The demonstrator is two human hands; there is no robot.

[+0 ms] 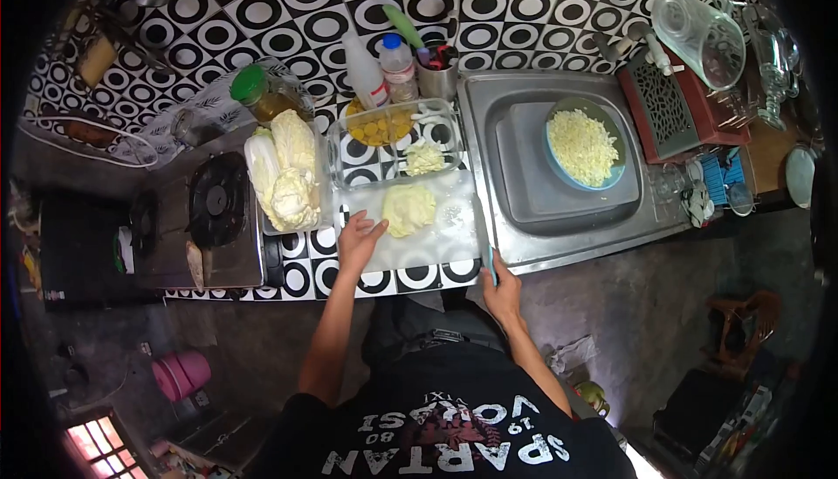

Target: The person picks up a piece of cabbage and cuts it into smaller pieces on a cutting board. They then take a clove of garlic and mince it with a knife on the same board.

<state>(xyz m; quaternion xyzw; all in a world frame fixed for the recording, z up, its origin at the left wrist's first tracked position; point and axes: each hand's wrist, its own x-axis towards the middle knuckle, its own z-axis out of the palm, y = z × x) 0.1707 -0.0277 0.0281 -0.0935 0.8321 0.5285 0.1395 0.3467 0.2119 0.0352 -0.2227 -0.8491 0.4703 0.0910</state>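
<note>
A flat pale yellow cabbage piece (408,210) lies on the white cutting board (384,256). My left hand (360,241) is at its left edge, fingers apart and holding nothing. My right hand (501,285) is closed around the blue handle of a knife (483,234), whose blade points away from me along the board's right edge. Behind the board, a clear glass dish (349,173) has a little chopped cabbage (424,158) at its right side. Left of the board, whole cabbages (292,169) fill a clear container.
On the right, a bowl of chopped cabbage (583,149) rests in the steel sink (524,252). A gas stove (166,256) is at the left. Bottles (398,73) and a utensil cup (438,84) stand at the back. A dark red rack (663,112) holds glassware beyond the sink.
</note>
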